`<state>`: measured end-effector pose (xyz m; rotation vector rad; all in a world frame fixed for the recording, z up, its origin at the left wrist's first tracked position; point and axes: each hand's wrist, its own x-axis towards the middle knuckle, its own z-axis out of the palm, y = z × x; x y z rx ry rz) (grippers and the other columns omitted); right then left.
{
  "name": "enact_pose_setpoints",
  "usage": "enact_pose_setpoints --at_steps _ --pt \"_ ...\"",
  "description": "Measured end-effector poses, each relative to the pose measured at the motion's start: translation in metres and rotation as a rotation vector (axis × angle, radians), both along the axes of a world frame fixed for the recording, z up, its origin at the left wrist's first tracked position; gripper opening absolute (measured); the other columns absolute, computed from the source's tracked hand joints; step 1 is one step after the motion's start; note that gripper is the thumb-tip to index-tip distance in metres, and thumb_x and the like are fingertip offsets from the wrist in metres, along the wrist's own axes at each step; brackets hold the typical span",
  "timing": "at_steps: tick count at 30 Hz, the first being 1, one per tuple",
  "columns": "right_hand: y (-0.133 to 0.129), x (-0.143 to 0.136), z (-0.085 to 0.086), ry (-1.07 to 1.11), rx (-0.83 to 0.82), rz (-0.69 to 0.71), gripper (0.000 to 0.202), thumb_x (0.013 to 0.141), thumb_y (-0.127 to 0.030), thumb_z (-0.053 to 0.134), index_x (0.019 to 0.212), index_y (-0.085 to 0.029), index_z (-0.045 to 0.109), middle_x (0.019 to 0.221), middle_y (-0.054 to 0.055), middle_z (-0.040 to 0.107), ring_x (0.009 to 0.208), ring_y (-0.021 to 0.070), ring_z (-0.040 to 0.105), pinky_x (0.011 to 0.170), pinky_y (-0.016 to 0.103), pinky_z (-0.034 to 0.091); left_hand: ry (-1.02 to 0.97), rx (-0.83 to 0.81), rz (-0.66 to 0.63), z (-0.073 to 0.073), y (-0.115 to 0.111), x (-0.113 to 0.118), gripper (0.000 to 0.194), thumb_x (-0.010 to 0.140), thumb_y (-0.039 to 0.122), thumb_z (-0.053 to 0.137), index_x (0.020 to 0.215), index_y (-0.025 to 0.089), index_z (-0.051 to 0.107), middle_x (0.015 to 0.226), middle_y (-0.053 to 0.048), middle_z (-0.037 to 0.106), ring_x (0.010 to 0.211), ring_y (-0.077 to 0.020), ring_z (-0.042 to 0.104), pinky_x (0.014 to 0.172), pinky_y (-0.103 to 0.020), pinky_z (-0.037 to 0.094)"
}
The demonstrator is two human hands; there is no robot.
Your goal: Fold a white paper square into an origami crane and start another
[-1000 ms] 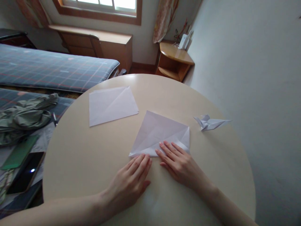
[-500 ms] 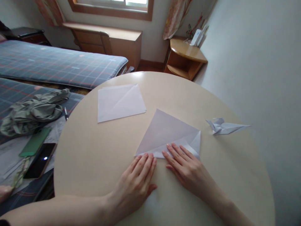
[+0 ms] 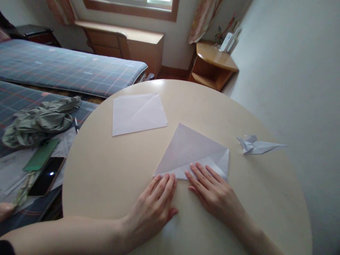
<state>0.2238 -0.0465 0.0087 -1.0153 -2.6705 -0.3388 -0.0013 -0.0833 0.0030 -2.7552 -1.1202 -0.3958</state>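
Observation:
A sheet of white paper (image 3: 186, 148) lies on the round table, its near edge folded over in a narrow flap. My left hand (image 3: 156, 200) rests flat, fingertips on the left end of that folded edge. On the right part of the flap, my right hand (image 3: 208, 187) lies with its fingers stretched out and slightly spread. Neither hand grips anything. To the right stands a folded paper crane (image 3: 257, 146), apart from both hands. Several stacked white sheets (image 3: 139, 115), the top one showing a diagonal crease, lie farther back on the left.
The round cream table (image 3: 101, 184) has a wall (image 3: 300, 88) close on its right. Left of it, a bed holds a crumpled grey-green cloth (image 3: 39, 120), a green case (image 3: 41, 156), a phone (image 3: 47, 176) and a pen (image 3: 76, 125). A corner shelf (image 3: 215, 58) stands behind.
The whole view has shifted slightly, so things appear a little farther right. Both hands remain on the folded edge, with hardly any movement against the paper.

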Motion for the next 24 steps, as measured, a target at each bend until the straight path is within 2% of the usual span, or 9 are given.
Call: enact_pose_setpoints --at_steps 8,12,17,24 --pt "0.0 0.001 0.002 -0.016 0.016 0.016 0.032 0.089 -0.017 0.046 0.119 -0.016 0.057 0.125 0.012 0.056 0.117 0.0251 0.051 0.096 0.042 0.045 -0.042 -0.033 0.013 0.006 0.012 -0.006 0.049 0.092 0.037 0.041 0.129 0.004 0.042 0.131 -0.018 0.049 0.117 -0.0277 0.049 0.096 -0.037 0.04" --pt "0.001 0.002 0.001 -0.013 0.017 0.029 0.031 0.089 -0.016 0.046 0.117 -0.014 0.059 0.124 0.012 0.056 0.117 0.0259 0.051 0.095 0.043 0.046 -0.038 -0.014 0.017 0.003 0.022 -0.009 0.051 0.092 0.038 0.039 0.126 0.001 0.044 0.13 -0.021 0.049 0.12 -0.0288 0.047 0.097 -0.037 0.04" --pt "0.0 0.002 0.001 -0.019 0.018 0.027 0.03 0.088 -0.016 0.048 0.115 -0.013 0.06 0.123 0.013 0.057 0.116 0.0267 0.052 0.093 0.043 0.047 0.006 -0.018 0.001 0.0 0.02 -0.01 0.054 0.09 0.042 0.043 0.128 0.003 0.042 0.13 -0.024 0.047 0.12 -0.0325 0.046 0.095 -0.039 0.043" --pt "0.0 0.001 0.002 -0.009 0.007 0.012 0.031 0.087 -0.016 0.049 0.117 -0.015 0.06 0.124 0.012 0.056 0.117 0.0256 0.051 0.095 0.042 0.046 -0.017 -0.053 -0.002 0.0 0.018 -0.01 0.053 0.091 0.04 0.042 0.13 0.004 0.04 0.133 -0.025 0.043 0.125 -0.0327 0.041 0.097 -0.04 0.041"
